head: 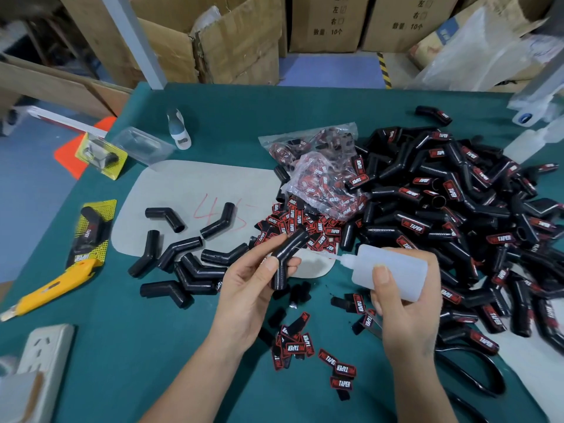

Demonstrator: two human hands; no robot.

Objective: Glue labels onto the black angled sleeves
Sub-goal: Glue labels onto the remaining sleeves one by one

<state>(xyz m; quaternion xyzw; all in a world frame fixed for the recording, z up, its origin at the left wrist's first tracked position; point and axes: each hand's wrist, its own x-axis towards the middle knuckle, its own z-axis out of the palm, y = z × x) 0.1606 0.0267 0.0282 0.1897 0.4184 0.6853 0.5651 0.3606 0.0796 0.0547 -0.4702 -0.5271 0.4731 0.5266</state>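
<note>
Black angled rubber sleeve, bent at its middle and bare of any label, sits gripped in the left hand above the green table mat, the thumb pressed on its near leg and the fingers curled round behind it. Just to the right of this sleeve, the right hand grips a translucent white plastic squeeze bottle, thumb on the near side and fingers wrapped round the body; the bottle's thin nozzle points left toward the sleeve, its tip close to it, though whether it touches cannot be told.

Left of the held sleeve lies a loose cluster of unlabelled black angled sleeves, some on a pale grey sheet marked with red numerals. Behind the held sleeve, red-and-black labels printed TAPER spill from a clear plastic bag. More of the same labels, scattered, lie below the held sleeve between the two forearms. Right of the held sleeve rises a large heap of labelled black sleeves. Far to its left, a yellow utility knife lies beside a yellow packaging card carrying one sleeve, and a white power strip sits at the table's near left corner.
</note>
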